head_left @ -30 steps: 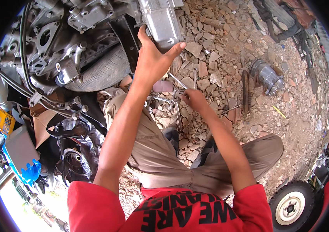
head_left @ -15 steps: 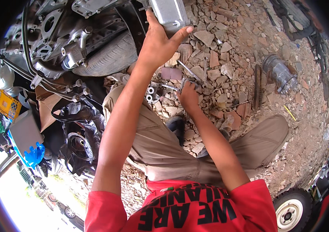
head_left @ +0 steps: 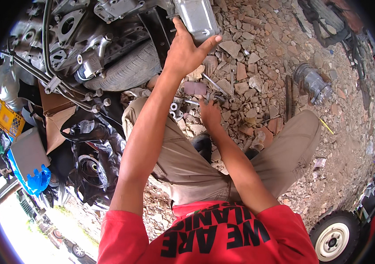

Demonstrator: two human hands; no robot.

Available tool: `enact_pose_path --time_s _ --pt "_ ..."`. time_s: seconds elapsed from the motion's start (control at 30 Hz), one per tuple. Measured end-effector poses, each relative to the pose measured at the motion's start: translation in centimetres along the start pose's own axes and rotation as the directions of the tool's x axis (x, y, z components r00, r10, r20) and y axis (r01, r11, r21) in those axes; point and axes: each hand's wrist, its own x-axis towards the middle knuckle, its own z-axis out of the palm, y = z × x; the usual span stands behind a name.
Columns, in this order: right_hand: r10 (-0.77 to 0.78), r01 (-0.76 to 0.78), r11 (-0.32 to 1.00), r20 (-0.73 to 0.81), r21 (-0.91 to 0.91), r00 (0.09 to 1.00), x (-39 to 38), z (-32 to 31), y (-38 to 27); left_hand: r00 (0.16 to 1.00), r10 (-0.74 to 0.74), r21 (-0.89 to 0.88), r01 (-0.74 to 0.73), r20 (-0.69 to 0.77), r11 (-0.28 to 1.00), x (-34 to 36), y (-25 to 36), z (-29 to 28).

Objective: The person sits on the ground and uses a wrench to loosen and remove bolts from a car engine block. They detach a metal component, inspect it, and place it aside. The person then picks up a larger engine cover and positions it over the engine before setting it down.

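Note:
My left hand (head_left: 186,52) reaches up to a silver box-shaped metal housing (head_left: 195,17) at the top. Its thumb lies along the housing's lower end and the index finger along its left side; the other fingers are hidden. Low over the rubble, my right hand (head_left: 211,115) has its fingers apart, their tips beside a chrome bar-like tool (head_left: 191,101). Close to it lie a long silver tool (head_left: 215,83), a wrench (head_left: 232,81), a small metal part with round holes (head_left: 175,111) and a purplish flat block (head_left: 195,88).
A greasy engine (head_left: 64,39) with pipes and a tyre (head_left: 126,66) stand at the left. Below them lies a black plastic bag (head_left: 108,147). Broken stones cover the ground. A cylindrical metal part (head_left: 313,83) lies at the right, and a wheel (head_left: 332,242) at the lower right.
My right hand has drawn slightly left and back toward me, off the dark tool end it was over. My left hand stays at the housing. The right knee has shifted inward.

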Motion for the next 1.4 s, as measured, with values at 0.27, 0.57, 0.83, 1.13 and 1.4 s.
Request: enact_pose_path --time_s 0.27,0.57,0.83,1.13,1.4 --pt "-0.124 0.134 0.984 -0.092 0.114 0.988 0.1 0.1 1.8 0.999 -0.042 0.016 0.042 0.023 0.999 -0.1 0.7 -0.3" --pt "0.155 -0.058 0.763 -0.095 0.644 0.983 1.2 -6.5 4.6 0.997 -0.068 -0.006 0.068 0.039 0.998 -0.3 0.4 -0.8" --pt "-0.094 0.111 0.994 -0.456 0.011 0.885 9.8 -17.2 12.3 0.999 -0.027 0.011 0.027 0.038 1.0 0.2 0.4 -0.1" --pt "-0.359 0.361 0.931 -0.048 0.058 0.932 2.0 -1.7 2.0 0.992 -0.08 -0.001 0.081 0.101 0.997 0.1 0.9 -0.8" --pt "-0.361 0.36 0.932 -0.105 -0.034 0.927 1.2 0.4 0.9 0.998 -0.028 0.005 0.028 0.049 1.0 0.0 -0.1 -0.3"
